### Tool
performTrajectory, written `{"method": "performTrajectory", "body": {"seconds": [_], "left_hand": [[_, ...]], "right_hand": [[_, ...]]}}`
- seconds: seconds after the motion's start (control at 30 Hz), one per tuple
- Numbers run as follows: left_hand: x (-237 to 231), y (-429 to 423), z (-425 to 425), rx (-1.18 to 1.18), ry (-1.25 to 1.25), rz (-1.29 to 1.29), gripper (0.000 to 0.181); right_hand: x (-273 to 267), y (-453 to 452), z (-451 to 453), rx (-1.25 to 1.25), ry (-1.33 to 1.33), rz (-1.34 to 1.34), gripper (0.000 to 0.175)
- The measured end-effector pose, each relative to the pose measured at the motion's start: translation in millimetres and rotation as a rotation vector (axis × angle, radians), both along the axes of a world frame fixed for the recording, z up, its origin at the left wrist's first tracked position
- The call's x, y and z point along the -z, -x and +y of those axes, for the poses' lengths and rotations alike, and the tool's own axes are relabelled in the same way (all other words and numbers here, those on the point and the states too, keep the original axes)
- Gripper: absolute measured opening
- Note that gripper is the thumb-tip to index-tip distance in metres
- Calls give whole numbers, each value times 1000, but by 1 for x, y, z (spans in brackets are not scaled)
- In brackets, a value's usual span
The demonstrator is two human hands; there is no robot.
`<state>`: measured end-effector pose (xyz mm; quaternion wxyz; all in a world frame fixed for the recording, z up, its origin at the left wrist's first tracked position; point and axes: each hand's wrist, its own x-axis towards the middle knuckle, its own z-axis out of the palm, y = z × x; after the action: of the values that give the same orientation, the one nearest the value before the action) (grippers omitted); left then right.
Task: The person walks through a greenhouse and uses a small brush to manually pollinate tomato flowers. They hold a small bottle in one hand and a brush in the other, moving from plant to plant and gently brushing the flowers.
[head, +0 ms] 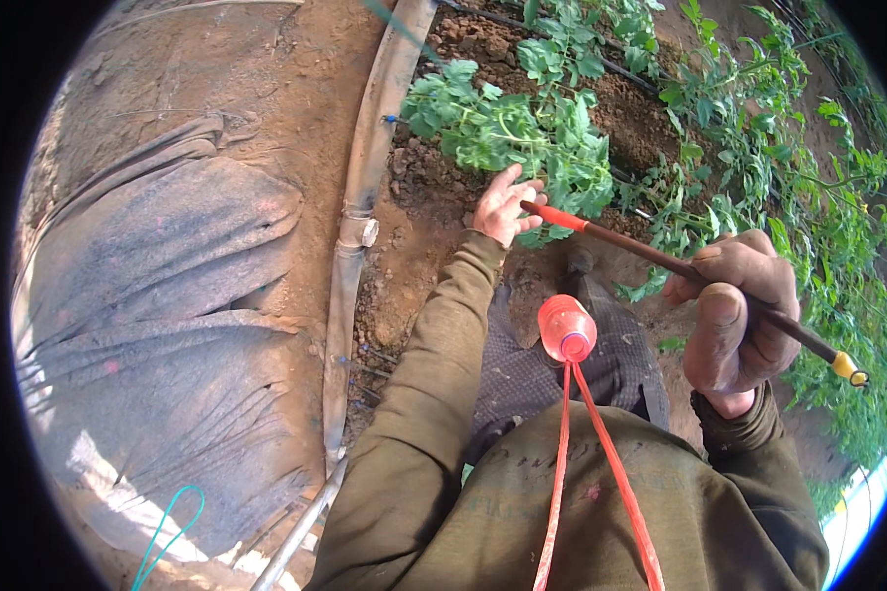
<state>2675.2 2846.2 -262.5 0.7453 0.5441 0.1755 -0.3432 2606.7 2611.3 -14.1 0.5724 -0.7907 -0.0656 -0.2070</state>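
Note:
My right hand (pixel 739 318) is closed around a thin dark stick (pixel 658 255) with red wrapping near one end and a yellow tip with a small wire loop at the other. The red-wrapped end points towards my left hand (pixel 508 205), which is spread with its palm partly up at the lower edge of leafy green tomato-like plants (pixel 517 133). The stick's far end overlaps the left fingers; whether they touch is unclear. A red-tinted plastic bottle (pixel 566 329) hangs at my front on red plastic cords (pixel 613 473), its neck towards me.
A long pipe or flattened hose (pixel 347 273) runs along the soil left of me. Crumpled dark fabric sheeting (pixel 170 236) lies beyond it. More green plants (pixel 769 148) stand in rows at right, with black drip lines among them. A green cord loop (pixel 170 528) is at lower left.

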Motion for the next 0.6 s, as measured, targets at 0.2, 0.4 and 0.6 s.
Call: {"method": "performTrajectory", "body": {"seconds": [0.2, 0.4, 0.6], "left_hand": [[-108, 69, 122, 409, -171, -413, 72], [-167, 157, 242, 471, -330, -871, 99], [-154, 147, 310, 185, -510, -948, 102]], "right_hand": [[-37, -30, 92, -129, 187, -62, 20], [-45, -63, 223, -193, 206, 94, 15], [-72, -118, 355, -337, 169, 53, 9]]}}
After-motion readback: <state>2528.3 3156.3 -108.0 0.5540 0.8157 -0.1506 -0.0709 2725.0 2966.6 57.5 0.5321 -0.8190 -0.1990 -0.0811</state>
